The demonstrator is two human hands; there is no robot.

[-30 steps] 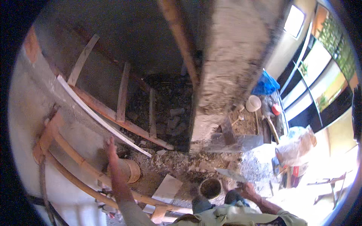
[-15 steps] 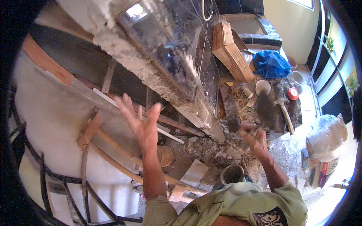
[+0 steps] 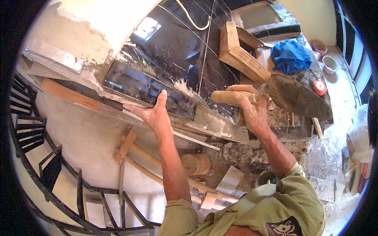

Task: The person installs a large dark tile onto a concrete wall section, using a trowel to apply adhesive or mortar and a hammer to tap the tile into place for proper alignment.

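Observation:
My left hand [image 3: 156, 118] rests at the front edge of a black glossy tile strip [image 3: 134, 84] on the ledge. Its thumb lies up over the tile and its fingers stretch left along the edge, spread apart. In my right hand [image 3: 254, 112] is a trowel, gripped round its pale wooden handle [image 3: 226, 96]. The broad, mortar-stained blade [image 3: 301, 96] points right, above the cluttered slab. Rough grey mortar [image 3: 220, 124] shows along the ledge beyond the tile's right end.
An open cardboard box [image 3: 246, 63] and a blue plastic bag [image 3: 291, 57] lie on the far slab, near a red roll [image 3: 320, 87]. A hammer handle [image 3: 317, 128] juts from under the blade. Black stair railing [image 3: 59, 192] curves at left; wooden poles [image 3: 145, 157] stand below the ledge.
My left hand has come from the air down onto the tile edge. The trowel has swung to the right in my right hand, its blade now broadside. The view has shifted leftward.

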